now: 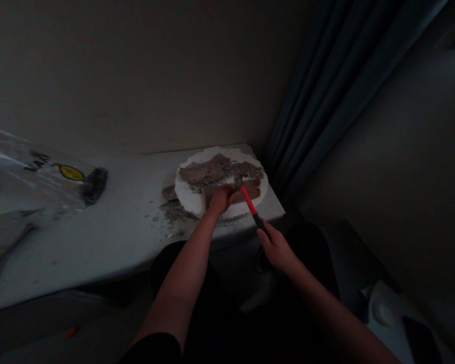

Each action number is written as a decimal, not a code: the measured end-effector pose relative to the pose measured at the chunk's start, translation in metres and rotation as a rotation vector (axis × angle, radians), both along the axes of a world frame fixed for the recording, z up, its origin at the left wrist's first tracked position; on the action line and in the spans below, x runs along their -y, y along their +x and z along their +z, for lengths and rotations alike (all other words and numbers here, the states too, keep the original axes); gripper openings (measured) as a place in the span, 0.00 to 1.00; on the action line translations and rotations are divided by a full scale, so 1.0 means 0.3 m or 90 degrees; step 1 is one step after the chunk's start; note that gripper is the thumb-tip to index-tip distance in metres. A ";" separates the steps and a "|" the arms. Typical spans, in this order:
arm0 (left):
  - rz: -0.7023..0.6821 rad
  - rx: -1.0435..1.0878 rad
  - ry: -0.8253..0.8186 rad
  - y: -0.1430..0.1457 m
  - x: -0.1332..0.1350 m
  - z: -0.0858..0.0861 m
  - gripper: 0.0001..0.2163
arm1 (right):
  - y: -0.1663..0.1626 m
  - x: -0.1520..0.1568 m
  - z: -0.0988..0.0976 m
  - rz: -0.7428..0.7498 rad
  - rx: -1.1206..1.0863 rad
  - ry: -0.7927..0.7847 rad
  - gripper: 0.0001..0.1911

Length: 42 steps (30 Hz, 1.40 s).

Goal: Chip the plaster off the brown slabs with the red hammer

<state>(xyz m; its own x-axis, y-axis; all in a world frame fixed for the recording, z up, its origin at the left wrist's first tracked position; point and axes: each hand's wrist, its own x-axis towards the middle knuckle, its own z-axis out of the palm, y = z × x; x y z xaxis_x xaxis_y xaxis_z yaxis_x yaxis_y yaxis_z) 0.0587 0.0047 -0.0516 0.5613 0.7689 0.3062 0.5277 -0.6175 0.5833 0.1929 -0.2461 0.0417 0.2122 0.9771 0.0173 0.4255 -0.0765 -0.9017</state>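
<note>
A round white slab (189,199) lies on the white table (109,222) near its right end. Brownish broken pieces (205,172) and grey rubble lie on it. My left hand (220,198) is closed over a brown piece (252,189) on the slab, holding it down. My right hand (275,247) grips the black end of a hammer with a red handle (249,201). The hammer's head rests at the brown piece, just right of my left hand.
Grey crumbs (170,215) are scattered on the table left of the slab. A clear plastic bag (30,182) with a yellow label and a dark lump lies at the left. A dark curtain (326,101) hangs right of the table. A white object (382,313) sits at lower right.
</note>
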 end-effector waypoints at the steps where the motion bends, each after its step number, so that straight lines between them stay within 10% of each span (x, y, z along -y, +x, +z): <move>1: -0.003 0.000 -0.002 -0.001 0.001 0.002 0.09 | 0.001 0.001 0.001 0.001 0.001 -0.006 0.25; 24: 0.115 0.141 0.016 -0.194 -0.005 0.078 0.12 | -0.004 -0.002 -0.035 0.015 0.041 -0.028 0.27; 33: 0.347 0.134 0.020 -0.393 -0.021 0.081 0.11 | -0.012 0.002 -0.045 -0.015 0.039 -0.039 0.26; 39: 0.484 -0.065 -0.113 -0.544 -0.010 0.046 0.11 | 0.000 0.004 -0.063 -0.027 0.033 -0.025 0.28; 42: 0.399 -0.259 -0.232 -0.573 0.013 0.017 0.07 | 0.011 0.003 -0.091 -0.027 0.041 -0.032 0.28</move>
<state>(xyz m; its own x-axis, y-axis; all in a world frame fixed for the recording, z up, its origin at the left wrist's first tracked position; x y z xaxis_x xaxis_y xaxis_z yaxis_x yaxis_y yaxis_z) -0.1132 0.0010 -0.0464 0.0096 0.9877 -0.1563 0.9237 0.0512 0.3796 0.1962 -0.2470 0.0143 0.2530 0.9673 -0.0168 0.4786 -0.1402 -0.8668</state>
